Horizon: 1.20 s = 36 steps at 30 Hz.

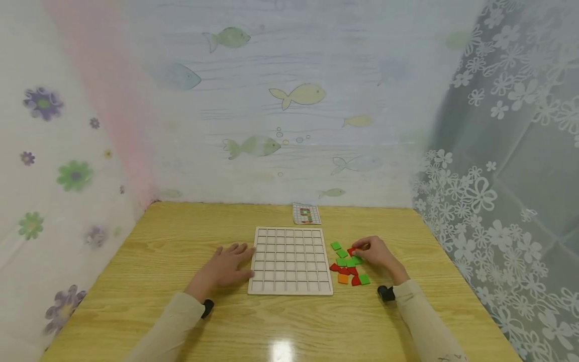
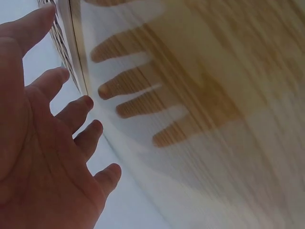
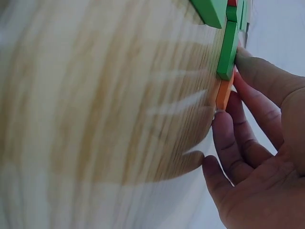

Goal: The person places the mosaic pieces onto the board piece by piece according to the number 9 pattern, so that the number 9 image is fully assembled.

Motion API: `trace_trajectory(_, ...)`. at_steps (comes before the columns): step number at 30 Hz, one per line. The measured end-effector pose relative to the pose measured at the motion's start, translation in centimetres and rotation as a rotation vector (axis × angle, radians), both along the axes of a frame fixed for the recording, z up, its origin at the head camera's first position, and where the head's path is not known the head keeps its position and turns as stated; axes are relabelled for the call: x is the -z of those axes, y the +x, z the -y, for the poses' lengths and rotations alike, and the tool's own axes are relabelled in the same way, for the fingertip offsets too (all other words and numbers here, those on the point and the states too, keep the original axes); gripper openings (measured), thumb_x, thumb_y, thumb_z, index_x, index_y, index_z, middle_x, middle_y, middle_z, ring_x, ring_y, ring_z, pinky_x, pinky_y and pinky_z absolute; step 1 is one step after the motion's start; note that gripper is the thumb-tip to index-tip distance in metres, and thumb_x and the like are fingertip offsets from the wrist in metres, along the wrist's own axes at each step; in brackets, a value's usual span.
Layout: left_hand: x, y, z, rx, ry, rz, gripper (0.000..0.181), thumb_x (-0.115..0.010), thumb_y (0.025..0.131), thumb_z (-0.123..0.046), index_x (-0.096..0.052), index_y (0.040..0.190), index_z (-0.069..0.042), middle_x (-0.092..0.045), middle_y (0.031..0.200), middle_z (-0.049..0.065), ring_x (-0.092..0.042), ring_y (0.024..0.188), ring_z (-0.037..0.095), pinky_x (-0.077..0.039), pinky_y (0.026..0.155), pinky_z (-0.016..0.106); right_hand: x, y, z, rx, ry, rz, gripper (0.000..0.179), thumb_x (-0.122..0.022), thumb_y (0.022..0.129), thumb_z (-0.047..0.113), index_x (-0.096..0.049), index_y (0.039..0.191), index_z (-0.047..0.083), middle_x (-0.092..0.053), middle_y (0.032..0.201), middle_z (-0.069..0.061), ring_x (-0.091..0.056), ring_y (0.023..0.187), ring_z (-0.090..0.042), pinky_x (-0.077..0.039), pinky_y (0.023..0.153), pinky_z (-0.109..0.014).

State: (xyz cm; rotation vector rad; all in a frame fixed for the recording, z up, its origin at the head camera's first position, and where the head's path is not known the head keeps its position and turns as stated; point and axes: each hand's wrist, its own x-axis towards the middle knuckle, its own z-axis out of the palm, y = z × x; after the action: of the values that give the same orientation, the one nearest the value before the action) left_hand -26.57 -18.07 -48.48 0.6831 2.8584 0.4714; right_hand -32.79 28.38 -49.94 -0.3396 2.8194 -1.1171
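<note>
A pale square grid board (image 1: pixel 290 291) lies flat on the wooden table. My left hand (image 1: pixel 224 265) rests at its left edge, fingers spread, holding nothing; the left wrist view shows its palm (image 2: pixel 52 148) and spread fingers beside the board's edge. On the board's right is a loose group of thin tiles, among them green tiles (image 1: pixel 335 246), red tiles (image 1: pixel 334 267) and an orange tile (image 1: pixel 343 278). My right hand (image 1: pixel 374 253) reaches in from the right, pinching a red tile (image 1: pixel 351 251) between thumb and forefinger. A green tile (image 3: pixel 228 50) is close by the thumb in the right wrist view.
Behind the board lies a small printed card (image 1: pixel 306 214) showing a grid with a red and green pattern. The wooden table (image 1: pixel 158 236) meets a fish-print curtain (image 1: pixel 289 171) at the back. Flowered curtains hang at both sides.
</note>
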Motion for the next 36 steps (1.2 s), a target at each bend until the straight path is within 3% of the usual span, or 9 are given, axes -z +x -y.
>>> trace_trajectory(7,0.0,0.0,-0.5,-0.009,0.008,0.039,0.072,-0.057,0.103,-0.049,-0.034,0.161,-0.014,-0.027,0.165,0.023,-0.02,0.153,0.047,-0.011,0.117,0.072,-0.1,0.2,0.0,0.004,-0.017,-0.016,0.022,-0.073,0.095,0.01,-0.075,0.112,-0.004,-0.071,0.112,-0.021,-0.064,0.087,-0.022,-0.053,0.076,-0.036)
trace_trajectory(14,0.8,-0.5,-0.4,-0.012,0.005,0.047,0.074,-0.056,0.102,-0.05,-0.032,0.161,-0.012,-0.023,0.165,0.025,-0.019,0.151,0.051,-0.013,0.116,0.074,-0.2,0.3,0.0,0.019,-0.018,-0.008,0.022,-0.074,0.094,0.011,-0.075,0.11,-0.004,-0.071,0.108,-0.019,-0.064,0.085,-0.022,-0.053,0.074,-0.035)
trace_trajectory(21,0.9,-0.6,-0.2,-0.023,0.053,0.075,0.075,-0.056,0.102,-0.052,-0.032,0.161,-0.013,-0.021,0.166,0.026,-0.017,0.151,0.052,-0.011,0.114,0.076,0.0,0.2,-0.2,-0.035,-0.046,-0.021,0.02,-0.074,0.094,0.011,-0.073,0.105,-0.005,-0.071,0.099,-0.016,-0.064,0.082,-0.02,-0.055,0.075,-0.036)
trace_trajectory(27,1.1,-0.5,-0.1,-0.006,0.085,0.057,0.078,-0.053,0.101,-0.057,-0.032,0.161,-0.011,-0.021,0.164,0.03,-0.017,0.15,0.055,-0.01,0.112,0.079,0.0,0.1,-0.4,-0.062,-0.049,0.022,0.017,-0.073,0.096,0.016,-0.072,0.099,-0.001,-0.069,0.095,-0.01,-0.062,0.08,-0.017,-0.052,0.074,-0.032)
trace_trajectory(36,1.0,-0.3,-0.2,-0.024,0.057,0.088,0.074,-0.054,0.103,-0.051,-0.03,0.162,-0.013,-0.019,0.167,0.024,-0.015,0.153,0.05,-0.01,0.114,0.077,-0.4,-0.1,-0.5,-0.058,-0.042,0.057,0.017,-0.071,0.097,0.017,-0.072,0.1,0.001,-0.069,0.098,-0.011,-0.062,0.084,-0.018,-0.051,0.074,-0.032)
